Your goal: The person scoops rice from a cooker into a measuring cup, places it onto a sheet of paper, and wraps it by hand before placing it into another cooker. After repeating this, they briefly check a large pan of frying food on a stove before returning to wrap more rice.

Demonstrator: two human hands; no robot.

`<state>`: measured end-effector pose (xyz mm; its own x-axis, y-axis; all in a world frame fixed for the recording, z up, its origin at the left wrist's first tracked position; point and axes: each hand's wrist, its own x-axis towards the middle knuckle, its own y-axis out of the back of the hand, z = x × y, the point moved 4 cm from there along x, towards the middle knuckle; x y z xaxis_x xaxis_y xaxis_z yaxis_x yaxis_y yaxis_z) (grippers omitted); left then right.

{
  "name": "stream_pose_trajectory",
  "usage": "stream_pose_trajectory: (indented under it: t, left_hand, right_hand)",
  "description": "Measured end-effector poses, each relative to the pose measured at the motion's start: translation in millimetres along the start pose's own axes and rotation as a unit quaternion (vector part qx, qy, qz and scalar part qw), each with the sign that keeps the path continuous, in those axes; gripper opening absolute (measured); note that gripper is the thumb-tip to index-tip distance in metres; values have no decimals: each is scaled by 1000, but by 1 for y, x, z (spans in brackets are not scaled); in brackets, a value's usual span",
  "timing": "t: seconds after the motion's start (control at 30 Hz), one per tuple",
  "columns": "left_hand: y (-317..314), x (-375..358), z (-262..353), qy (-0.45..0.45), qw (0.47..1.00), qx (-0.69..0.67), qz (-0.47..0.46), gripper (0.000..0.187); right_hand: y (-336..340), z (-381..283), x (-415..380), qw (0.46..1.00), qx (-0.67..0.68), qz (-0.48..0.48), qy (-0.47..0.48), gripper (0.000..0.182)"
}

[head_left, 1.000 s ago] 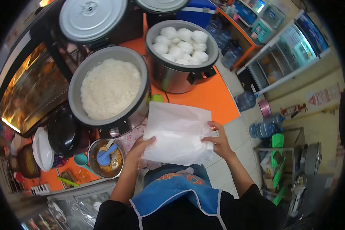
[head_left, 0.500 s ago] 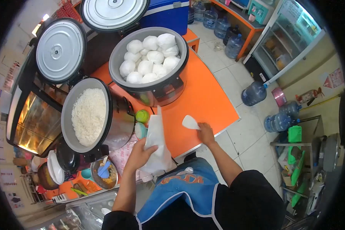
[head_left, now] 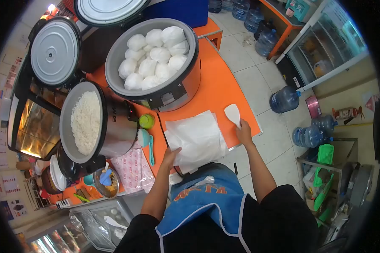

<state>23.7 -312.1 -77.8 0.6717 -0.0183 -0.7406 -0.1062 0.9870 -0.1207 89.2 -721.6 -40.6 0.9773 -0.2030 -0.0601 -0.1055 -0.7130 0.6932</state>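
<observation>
My left hand (head_left: 171, 157) grips the left edge of a stack of white paper sheets (head_left: 198, 139), which lies spread over the front of the orange table (head_left: 217, 80). In my right hand (head_left: 243, 133) is a white rice paddle (head_left: 232, 114), its blade pointing up and away from me, just right of the paper. Behind the paper stands a large open cooker (head_left: 177, 90) filled with several white wrapped bundles (head_left: 147, 67). To the left, a second open cooker (head_left: 120, 126) holds loose white rice (head_left: 86, 122). A teal scoop (head_left: 151, 149) lies between this cooker and the paper.
A green cup (head_left: 146, 121) sits between the cookers. Pink printed wrappers (head_left: 132, 170) and a pan (head_left: 106, 182) are at the lower left. A blue cooler (head_left: 177, 14) stands behind. Water bottles (head_left: 284, 99), a fridge (head_left: 321, 46) and a metal rack (head_left: 337, 168) are on the right.
The white paper, earlier held raised and narrow in my left hand, now lies flat on the table. My right hand has moved slightly right and up with the paddle. The view has shifted.
</observation>
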Motion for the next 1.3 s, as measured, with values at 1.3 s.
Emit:
stream_pose_trajectory:
  t: [1.3]
  left_hand:
    - [-64,-54,4,-226,718,653,81,124]
  right_hand:
    - [-54,-61,-45,818,-334,-278,378,104]
